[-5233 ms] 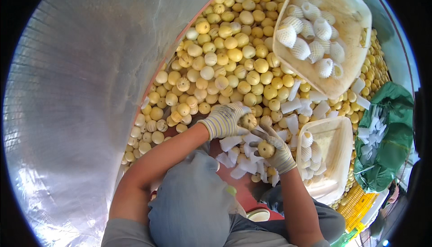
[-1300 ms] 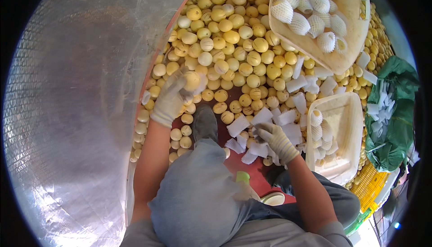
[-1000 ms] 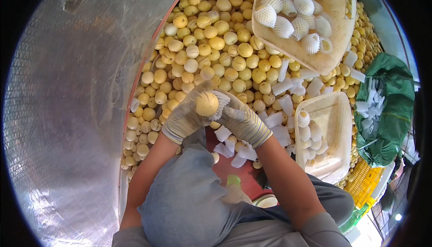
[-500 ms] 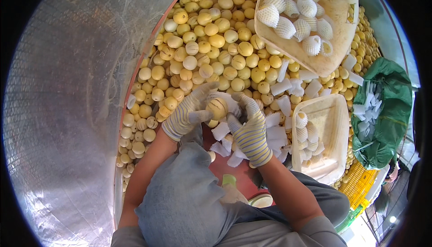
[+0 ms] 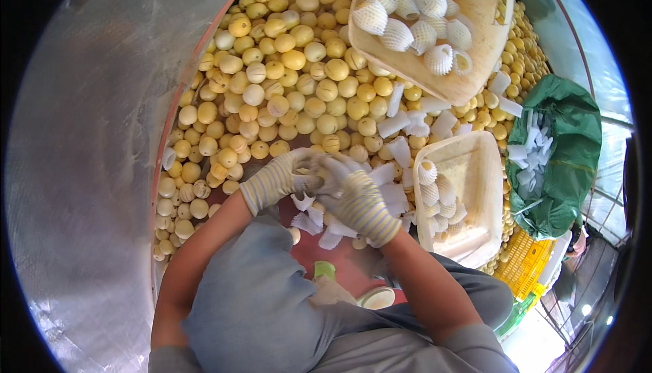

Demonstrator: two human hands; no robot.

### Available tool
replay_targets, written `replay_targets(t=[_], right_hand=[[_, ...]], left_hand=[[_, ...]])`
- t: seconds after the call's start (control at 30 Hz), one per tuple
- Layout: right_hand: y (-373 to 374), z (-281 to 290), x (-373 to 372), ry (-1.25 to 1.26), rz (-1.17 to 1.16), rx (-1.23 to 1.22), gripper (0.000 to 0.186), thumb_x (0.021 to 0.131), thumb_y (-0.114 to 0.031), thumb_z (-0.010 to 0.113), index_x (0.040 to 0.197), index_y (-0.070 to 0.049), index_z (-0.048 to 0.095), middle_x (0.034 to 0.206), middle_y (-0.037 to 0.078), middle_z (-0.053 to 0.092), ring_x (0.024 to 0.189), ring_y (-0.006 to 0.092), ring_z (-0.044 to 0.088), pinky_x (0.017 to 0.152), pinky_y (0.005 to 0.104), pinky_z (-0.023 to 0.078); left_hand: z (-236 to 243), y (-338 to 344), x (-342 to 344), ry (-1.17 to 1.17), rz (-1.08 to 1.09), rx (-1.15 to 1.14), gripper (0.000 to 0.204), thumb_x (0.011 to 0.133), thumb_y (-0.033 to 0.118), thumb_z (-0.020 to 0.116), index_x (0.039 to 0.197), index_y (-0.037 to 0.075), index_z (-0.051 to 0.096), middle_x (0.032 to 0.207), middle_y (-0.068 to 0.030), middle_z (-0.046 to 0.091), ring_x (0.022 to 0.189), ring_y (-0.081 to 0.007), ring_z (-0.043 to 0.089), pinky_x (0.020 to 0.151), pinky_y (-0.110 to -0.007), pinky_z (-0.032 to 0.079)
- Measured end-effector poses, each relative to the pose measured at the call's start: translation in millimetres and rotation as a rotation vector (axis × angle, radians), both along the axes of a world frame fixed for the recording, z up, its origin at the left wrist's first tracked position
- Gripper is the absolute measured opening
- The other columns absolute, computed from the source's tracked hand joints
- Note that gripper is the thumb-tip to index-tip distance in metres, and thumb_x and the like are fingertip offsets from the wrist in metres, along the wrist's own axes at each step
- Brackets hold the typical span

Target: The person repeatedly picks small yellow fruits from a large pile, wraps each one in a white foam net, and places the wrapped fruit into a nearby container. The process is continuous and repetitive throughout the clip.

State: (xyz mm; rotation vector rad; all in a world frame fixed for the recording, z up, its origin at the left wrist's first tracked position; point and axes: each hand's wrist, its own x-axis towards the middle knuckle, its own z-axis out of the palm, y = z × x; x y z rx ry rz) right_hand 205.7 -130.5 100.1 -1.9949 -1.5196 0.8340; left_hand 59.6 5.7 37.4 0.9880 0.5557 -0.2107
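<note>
Head view, hands (image 5: 282, 181) (image 5: 360, 203) together, foam sleeves (image 5: 309, 222) (white) just beside.

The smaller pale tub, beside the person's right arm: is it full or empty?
Neither, only partly filled: fruit in white foam nets clusters along the left side of the smaller tub, while its right side shows bare.

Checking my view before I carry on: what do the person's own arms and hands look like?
The left hand and right hand wear pale fabric work gloves with narrow yellow and bluish-grey stripes, greyer in places. The forearms are bare; plain grey fabric sleeves show at the lower edge.
</note>
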Motion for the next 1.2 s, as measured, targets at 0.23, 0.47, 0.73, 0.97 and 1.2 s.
replay_targets(t=[0.23, 0.47, 0.73, 0.97, 1.2], right_hand=[[-48, 17, 85, 0.295, -0.622, -0.151, 0.043, 0.09, -0.015, 0.063, 0.131, -0.002, 0.056, 0.112, 0.013, 0.067, 0.095, 0.0199, 0.064, 0.087, 0.0296, 0.05], [-180, 3, 227, -0.634, -0.808, -0.677, 0.065, 0.085, -0.042, 0.062, 0.136, -0.003, 0.051, 0.12, 0.024, 0.064, 0.109, 0.0378, 0.063, 0.095, 0.0438, 0.049], [-91, -19, 104, -0.321, -0.624, -0.262, 0.046, 0.086, -0.018, 0.066, 0.128, -0.002, 0.057, 0.116, 0.018, 0.065, 0.096, 0.0294, 0.065, 0.087, 0.039, 0.052], [-43, -63, 12, 0.523, -0.296, -0.473, 0.061, 0.078, -0.024, 0.075, 0.133, -0.006, 0.054, 0.125, 0.024, 0.06, 0.116, 0.0377, 0.06, 0.098, 0.0415, 0.048], [-26, -66, -28, 0.231, -0.165, -0.361, 0.038, 0.087, -0.019, 0.062, 0.121, -0.002, 0.059, 0.096, 0.026, 0.067, 0.091, 0.044, 0.064, 0.079, 0.0473, 0.051]], left_hand=[[-64, -5, -36, 0.038, 0.112, -0.018, 0.062, 0.084, 0.027, 0.074, 0.135, -0.001, 0.051, 0.109, -0.0105, 0.065, 0.085, -0.0165, 0.064, 0.072, -0.029, 0.055], [-75, -35, -26, -0.046, -0.752, 1.253, 0.05, 0.073, 0.038, 0.076, 0.106, 0.001, 0.064, 0.108, -0.0161, 0.065, 0.098, -0.0348, 0.062, 0.085, -0.043, 0.051], [-102, -46, -36, -0.216, -0.616, 1.505, 0.03, 0.077, 0.027, 0.067, 0.099, 0.005, 0.064, 0.106, -0.0114, 0.064, 0.091, -0.0304, 0.062, 0.077, -0.044, 0.05], [-72, -42, -44, -0.06, -0.073, -0.007, 0.039, 0.093, 0.035, 0.067, 0.111, 0.001, 0.063, 0.087, -0.0008, 0.064, 0.079, -0.0079, 0.059, 0.069, -0.024, 0.051], [-95, -49, -41, 0.008, 0.217, 0.006, 0.042, 0.088, 0.015, 0.074, 0.124, 0.001, 0.058, 0.107, -0.0046, 0.064, 0.099, -0.0128, 0.062, 0.085, -0.027, 0.052]])
